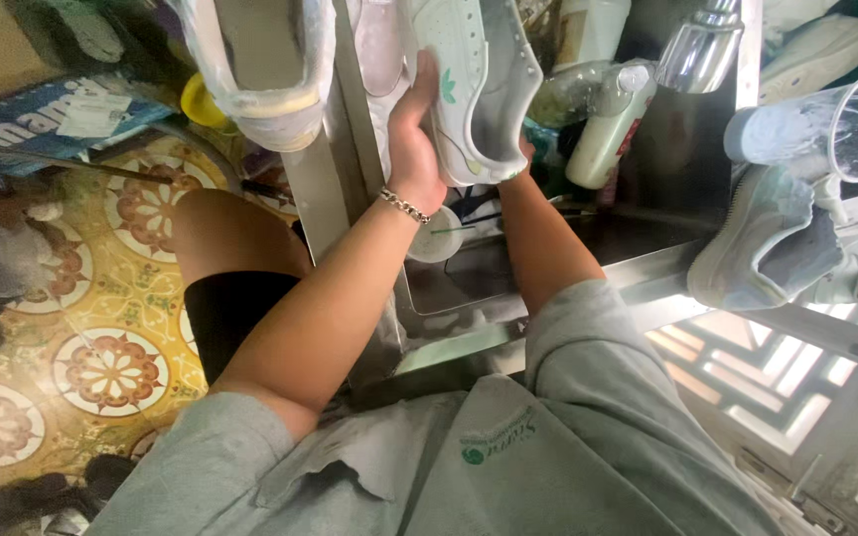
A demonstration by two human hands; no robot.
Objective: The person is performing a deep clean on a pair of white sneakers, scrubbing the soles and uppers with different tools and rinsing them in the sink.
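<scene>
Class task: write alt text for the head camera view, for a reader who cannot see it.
A person holds a white sneaker in both hands, left hand on its side and right hand mostly hidden behind it, over a steel sink. A tap, a white bottle and a grey sneaker are nearby.

right hand [525, 159] hidden behind white sneaker [479, 79]

A: Left hand [414, 139]?
B: Clamped on white sneaker [474, 84], sole outward.
A: Right hand [526, 157]?
B: Mostly hidden behind the shoe's heel. White bottle [608, 124] just right of the grip, steel sink [647, 260] below.
</scene>
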